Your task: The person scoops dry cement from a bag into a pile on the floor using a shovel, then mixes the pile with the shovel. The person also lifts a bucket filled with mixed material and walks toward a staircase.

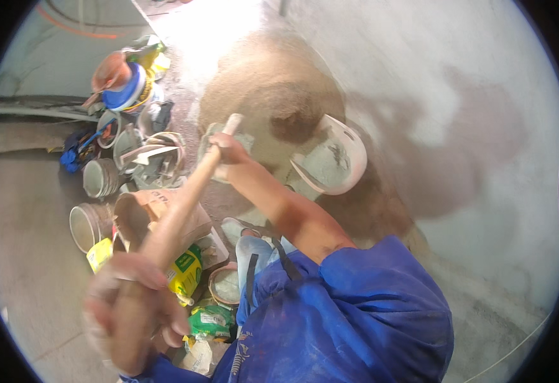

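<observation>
Both my hands grip a long pale wooden handle (193,191) that slants up and away from my lower left. My left hand (132,309), blurred by motion, is wrapped round its near end. Farther along, my right hand (229,152) is closed on it near the far tip. A grey patch shows under the right hand; whether it is a tool head or mortar I cannot tell. Beyond lies a heap of brown sand (260,70) with a dark hollow. To the right of my right hand, a tilted white bucket (356,153) holds grey powder.
At left stand several dusty buckets (101,177), a blue-rimmed bucket (126,94) with an orange pan (110,71), and an open paper sack (164,207). Green-and-yellow bags (185,271) and a small round tub (226,284) lie by my legs. A grey wall (483,127) rises at right.
</observation>
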Available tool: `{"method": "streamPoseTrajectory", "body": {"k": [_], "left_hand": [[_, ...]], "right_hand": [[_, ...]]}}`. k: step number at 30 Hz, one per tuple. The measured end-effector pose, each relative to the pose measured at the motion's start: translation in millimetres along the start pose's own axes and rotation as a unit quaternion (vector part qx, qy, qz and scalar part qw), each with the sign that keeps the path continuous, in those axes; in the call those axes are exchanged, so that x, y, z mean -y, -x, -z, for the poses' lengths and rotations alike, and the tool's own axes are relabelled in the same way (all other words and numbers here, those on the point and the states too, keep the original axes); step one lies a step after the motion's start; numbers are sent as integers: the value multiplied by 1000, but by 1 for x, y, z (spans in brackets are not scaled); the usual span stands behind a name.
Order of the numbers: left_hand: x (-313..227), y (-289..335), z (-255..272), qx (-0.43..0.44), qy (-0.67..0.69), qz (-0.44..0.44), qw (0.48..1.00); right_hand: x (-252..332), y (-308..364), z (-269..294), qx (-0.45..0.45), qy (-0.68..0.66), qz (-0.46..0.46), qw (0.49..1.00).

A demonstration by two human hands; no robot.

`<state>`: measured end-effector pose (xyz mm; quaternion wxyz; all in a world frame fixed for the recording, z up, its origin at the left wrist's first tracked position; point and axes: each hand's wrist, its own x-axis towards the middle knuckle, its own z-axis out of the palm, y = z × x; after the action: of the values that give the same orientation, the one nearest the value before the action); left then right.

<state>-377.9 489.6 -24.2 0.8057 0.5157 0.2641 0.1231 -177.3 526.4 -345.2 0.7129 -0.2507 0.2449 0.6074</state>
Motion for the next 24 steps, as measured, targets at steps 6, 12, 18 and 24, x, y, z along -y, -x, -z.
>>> {"method": "streamPoseTrajectory", "body": {"k": [6, 12, 18, 24], "left_hand": [[152, -84, 4, 69, 155, 248, 954], [389, -123, 17, 114, -137, 338, 924], [581, -130, 29, 106, -421, 391, 812], [635, -161, 43, 48, -493, 397, 772]], "right_hand": [[128, -28, 200, -202, 57, 99, 973], [198, -51, 371, -351, 115, 132, 920], [215, -63, 477, -412, 84, 96, 902], [227, -55, 489, -368, 47, 118, 921]]}}
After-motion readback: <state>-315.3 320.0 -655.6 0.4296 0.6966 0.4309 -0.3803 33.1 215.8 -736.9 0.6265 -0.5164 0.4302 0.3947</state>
